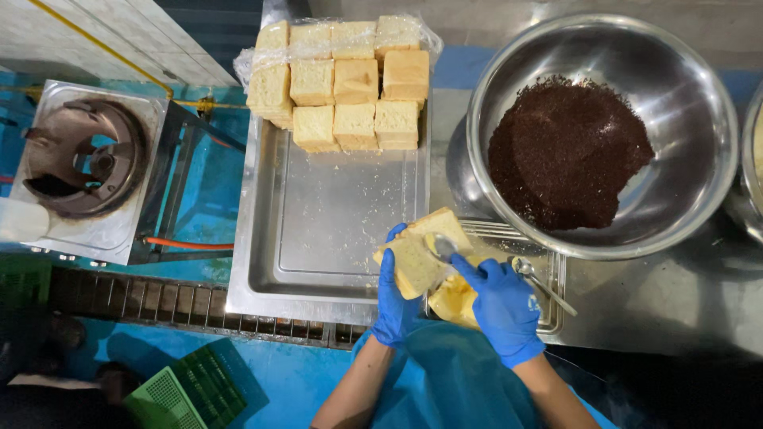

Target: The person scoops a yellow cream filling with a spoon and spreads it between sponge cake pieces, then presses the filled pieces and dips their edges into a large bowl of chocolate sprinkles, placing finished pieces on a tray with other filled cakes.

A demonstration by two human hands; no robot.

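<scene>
**Spoon on bread, both hands in contact at one spot**

Left hand [395,298] was clasped around a bread slice [421,250], fingers wrapped under its near-left edge, thumb up over the top edge. The slice sat tilted, face up, held clear of the table and directly above the gap between the steel tray [318,274] and the small container [548,274].

Right hand [502,306] was closed on a spoon [441,246], index finger stretched along the handle. Spoon bowl lay flat on the slice face, just beyond and left of the right fingertips. Spoon's long axis ran from the right hand up-left toward the slice centre; the slice's long axis ran roughly crosswise to that, from near-left to far-right.

So: the bread was immediately left of the right hand, touching only via the spoon. Left hand was the one carrying it; right hand had no direct contact with the bread.

Yellow spread [455,300] lay in the container right below both hands, just nearer than the slice. A second spoon [540,282] rested on the container rim, just right of the right hand, untouched.

Beyond the hands: stacked bread pieces [342,83] under loose plastic wrap at the tray's far end, well apart. Far-right of the right hand, a large steel bowl [699,183] with dark brown crumbs [564,151]. Gas burner [79,159] sat well left of the left hand.
</scene>
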